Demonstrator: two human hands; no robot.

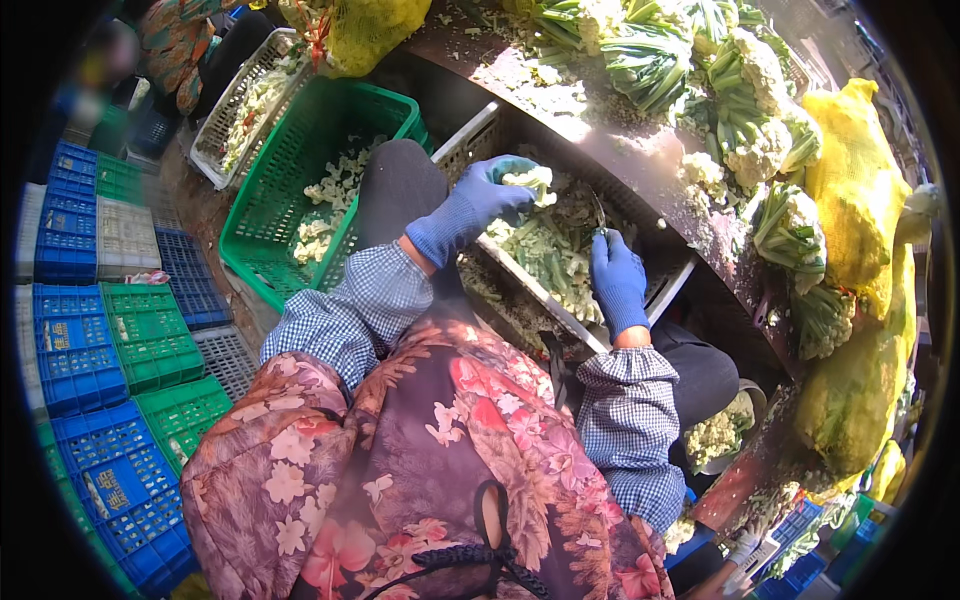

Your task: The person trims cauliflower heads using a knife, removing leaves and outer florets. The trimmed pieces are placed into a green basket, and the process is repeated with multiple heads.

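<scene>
In a blue knit glove, my left hand (480,199) grips a pale cauliflower piece (534,182) between thumb and fingers. My right hand (618,281), gloved the same way, is closed around a small knife (598,208) whose blade points up and away from me. Both hands are above a white plastic crate (540,301) between my knees, which holds cauliflower trimmings (551,251) of leaf and stem. Beside my left knee is a green perforated crate (262,202) with cut cauliflower florets (334,184) at its bottom. The knife's handle is mostly hidden in my fist.
A table (517,71) curves ahead, bearing whole cauliflowers (649,64) and scraps. Yellow mesh sacks (855,187) stand at the right. Stacked blue crates (82,345) and green crates (146,330) fill the left. Another person's sleeve (176,49) is at upper left; another person's hand (744,547) is lower right.
</scene>
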